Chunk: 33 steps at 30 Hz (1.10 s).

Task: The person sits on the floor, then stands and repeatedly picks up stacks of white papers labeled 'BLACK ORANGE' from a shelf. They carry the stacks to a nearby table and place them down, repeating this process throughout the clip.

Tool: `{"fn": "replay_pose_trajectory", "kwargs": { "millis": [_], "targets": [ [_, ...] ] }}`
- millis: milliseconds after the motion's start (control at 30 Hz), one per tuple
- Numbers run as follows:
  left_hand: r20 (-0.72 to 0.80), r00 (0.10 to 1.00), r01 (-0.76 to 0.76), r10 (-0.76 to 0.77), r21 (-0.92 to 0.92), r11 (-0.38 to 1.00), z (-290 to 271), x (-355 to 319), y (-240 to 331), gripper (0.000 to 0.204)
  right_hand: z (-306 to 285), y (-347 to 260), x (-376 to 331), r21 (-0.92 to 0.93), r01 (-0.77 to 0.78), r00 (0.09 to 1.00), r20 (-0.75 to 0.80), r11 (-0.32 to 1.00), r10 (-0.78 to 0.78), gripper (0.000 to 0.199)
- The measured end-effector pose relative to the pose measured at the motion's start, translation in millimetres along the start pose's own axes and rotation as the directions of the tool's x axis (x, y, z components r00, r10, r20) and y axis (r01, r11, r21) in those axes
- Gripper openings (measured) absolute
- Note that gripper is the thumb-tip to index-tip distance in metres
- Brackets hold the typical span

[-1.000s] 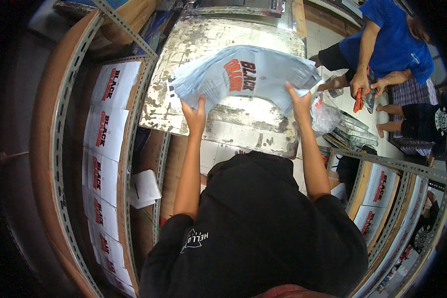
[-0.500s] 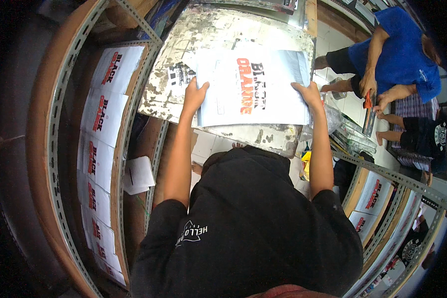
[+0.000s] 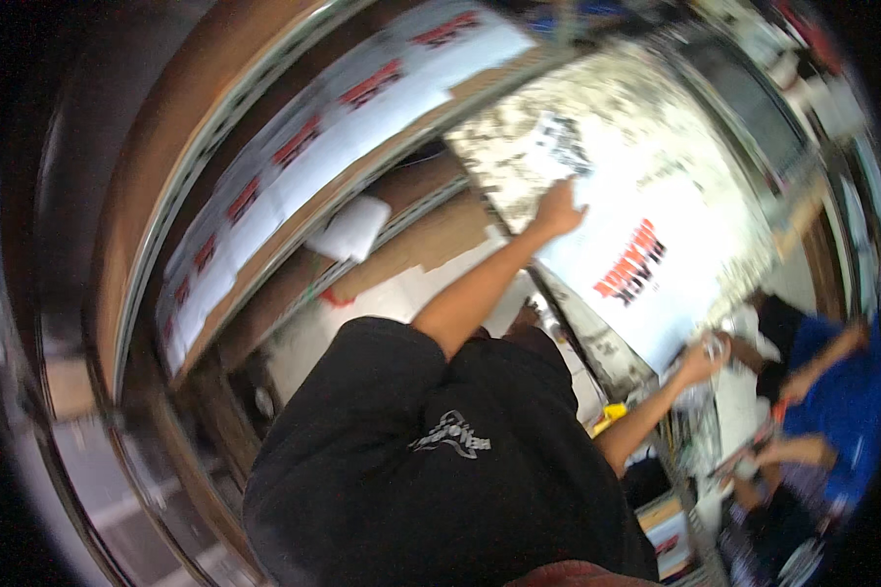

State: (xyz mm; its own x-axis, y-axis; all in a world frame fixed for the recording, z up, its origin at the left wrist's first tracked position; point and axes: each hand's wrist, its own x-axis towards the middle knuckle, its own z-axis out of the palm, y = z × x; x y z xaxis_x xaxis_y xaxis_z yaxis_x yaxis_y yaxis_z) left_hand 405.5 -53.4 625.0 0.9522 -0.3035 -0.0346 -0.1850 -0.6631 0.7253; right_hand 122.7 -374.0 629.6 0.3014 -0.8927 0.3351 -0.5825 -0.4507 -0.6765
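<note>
The left hand (image 3: 558,210) and right hand (image 3: 700,360) each hold an edge of the white printed sheet (image 3: 646,264) flat on the speckled silver tabletop (image 3: 646,108), so smoothing it looks like the step now.

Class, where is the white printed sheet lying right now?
The white printed sheet lies flat on the speckled table, upper right of the head view.

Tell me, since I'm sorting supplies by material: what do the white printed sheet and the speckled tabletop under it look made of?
The white printed sheet looks like thin fabric or soft plastic film, matt, lying flat under the left hand and right hand; blur leaves that open. The speckled tabletop looks hard and glossy, perhaps worn metal or a patchy coating.
</note>
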Motion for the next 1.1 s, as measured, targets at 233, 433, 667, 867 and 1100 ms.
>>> {"fn": "replay_pose_trajectory", "kwargs": {
  "millis": [233, 433, 667, 867, 1100],
  "targets": [
    [-0.066, 0.991, -0.128, 0.118, -0.169, 0.977, -108, -153, -22, 0.036, -30, -143, -75, 0.192, 0.252, 0.954, 0.112, 0.949, -0.276, 0.049],
    [0.248, 0.951, 0.130, -0.183, 0.215, 0.968, -139, -367, -188, 0.036, -17, -249, -178, 0.588, 0.294, 0.778, 0.311, 0.753, -0.546, 0.042],
    [-0.045, 0.788, 0.610, -0.614, -0.078, 0.789, -201, -624, -273, 0.038, -42, -370, -394, 0.866, 0.265, 0.476, 0.265, 0.424, -0.838, 0.038],
    [-0.334, 0.515, 0.683, -0.789, -0.396, 0.613, -230, -759, -278, 0.032, -63, -338, -590, 0.878, 0.333, -0.576, 0.477, 0.343, -0.663, 0.046],
    [-0.370, 0.467, 0.608, -0.803, -0.525, 0.595, -259, -818, -308, 0.035, -85, -268, -702, 0.919, 0.378, -0.911, 0.391, 0.115, -0.132, 0.048]
  ]
}}
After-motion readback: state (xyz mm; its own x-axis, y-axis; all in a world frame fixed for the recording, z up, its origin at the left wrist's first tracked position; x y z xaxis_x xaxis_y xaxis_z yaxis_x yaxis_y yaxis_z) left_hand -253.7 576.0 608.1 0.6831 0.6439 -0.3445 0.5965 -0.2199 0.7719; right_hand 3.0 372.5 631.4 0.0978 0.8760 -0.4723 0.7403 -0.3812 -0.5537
